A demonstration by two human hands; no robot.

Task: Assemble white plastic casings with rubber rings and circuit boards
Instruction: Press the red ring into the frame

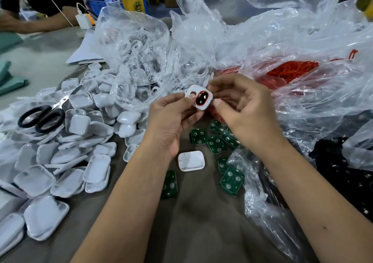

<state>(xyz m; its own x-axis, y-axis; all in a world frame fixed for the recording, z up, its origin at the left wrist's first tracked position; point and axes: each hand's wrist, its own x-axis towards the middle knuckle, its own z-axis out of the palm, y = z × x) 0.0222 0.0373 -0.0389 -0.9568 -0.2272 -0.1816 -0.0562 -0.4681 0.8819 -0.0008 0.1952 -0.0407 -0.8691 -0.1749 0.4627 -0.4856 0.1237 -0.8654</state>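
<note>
Both hands hold one white plastic casing (207,96) above the table's middle. A red rubber ring (196,99) lies around its dark inner opening. My left hand (171,119) grips the casing's left edge with thumb and fingers. My right hand (242,109) pinches its right side, thumb at the lower right corner. Several green circuit boards (217,144) lie on the table under my hands. One white casing half (191,160) lies between my forearms. Red rubber rings (290,71) fill a clear bag at the right.
A heap of white casing halves (66,147) covers the left of the table, with black-handled scissors (43,116) on top. Crumpled clear plastic bags (232,36) rise behind and to the right. Another person's arm (30,23), bottles and a charger stand at the far left.
</note>
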